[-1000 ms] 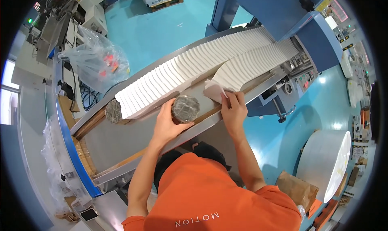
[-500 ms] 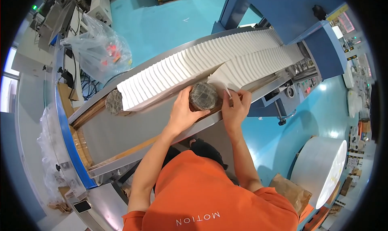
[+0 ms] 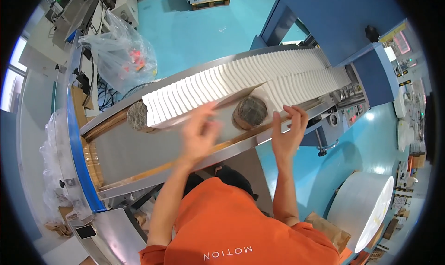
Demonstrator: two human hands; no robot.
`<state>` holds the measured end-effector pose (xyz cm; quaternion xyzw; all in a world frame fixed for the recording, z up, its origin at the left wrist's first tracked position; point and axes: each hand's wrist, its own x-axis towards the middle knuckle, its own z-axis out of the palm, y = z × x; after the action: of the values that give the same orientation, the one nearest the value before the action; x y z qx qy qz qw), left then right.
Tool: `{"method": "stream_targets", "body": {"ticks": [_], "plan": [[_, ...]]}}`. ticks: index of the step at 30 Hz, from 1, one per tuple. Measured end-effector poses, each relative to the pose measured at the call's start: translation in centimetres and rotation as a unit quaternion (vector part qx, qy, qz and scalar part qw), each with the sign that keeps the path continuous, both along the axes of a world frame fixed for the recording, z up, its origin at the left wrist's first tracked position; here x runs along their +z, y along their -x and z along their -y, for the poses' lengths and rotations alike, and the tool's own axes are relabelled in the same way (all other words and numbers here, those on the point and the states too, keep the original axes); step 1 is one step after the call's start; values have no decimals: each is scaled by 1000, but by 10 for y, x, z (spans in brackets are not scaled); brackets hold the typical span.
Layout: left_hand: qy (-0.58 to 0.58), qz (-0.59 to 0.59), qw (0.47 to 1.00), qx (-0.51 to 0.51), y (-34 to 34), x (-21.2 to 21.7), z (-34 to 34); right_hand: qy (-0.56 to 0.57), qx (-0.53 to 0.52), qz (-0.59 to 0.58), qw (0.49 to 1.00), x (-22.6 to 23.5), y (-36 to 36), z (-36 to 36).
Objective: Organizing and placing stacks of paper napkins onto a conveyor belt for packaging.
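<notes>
Long rows of thin white folded sheets (image 3: 199,98) stand packed on edge along a sloping metal trough (image 3: 153,149). A round, dark, tape-wrapped block (image 3: 251,112) rests in the trough against the front end of the nearer row. A similar block (image 3: 137,116) sits at the left end of the farther row. My left hand (image 3: 199,137) is over the trough, left of the nearer block, smeared by motion, its fingers apart and nothing seen in them. To the right of that block, my right hand (image 3: 288,133) hovers by the trough's near edge, fingers spread and holding nothing.
A blue machine housing (image 3: 333,19) stands at the trough's right end. A clear plastic bag (image 3: 120,51) with red bits lies beyond the left side. A large white roll (image 3: 359,209) is at the lower right. A loaded pallet (image 3: 211,4) stands far back.
My left hand has let go of the nearer block and moved left. My right hand has released the white sheet it was pinching, and its fingers have spread.
</notes>
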<state>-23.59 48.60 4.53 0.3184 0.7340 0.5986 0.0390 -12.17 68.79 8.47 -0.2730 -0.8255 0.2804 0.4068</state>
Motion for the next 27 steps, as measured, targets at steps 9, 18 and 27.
{"method": "stream_targets", "body": {"ticks": [9,18,27], "plan": [[-36,264,953,145,102,-37,180,-58,58,67,994,-25,115,-187],[178,323,928,-62,81,29,180,-41,126,203,970,-19,141,-223],[8,396,915,74,84,16,176,-379,94,326,861,-10,174,-135]]}}
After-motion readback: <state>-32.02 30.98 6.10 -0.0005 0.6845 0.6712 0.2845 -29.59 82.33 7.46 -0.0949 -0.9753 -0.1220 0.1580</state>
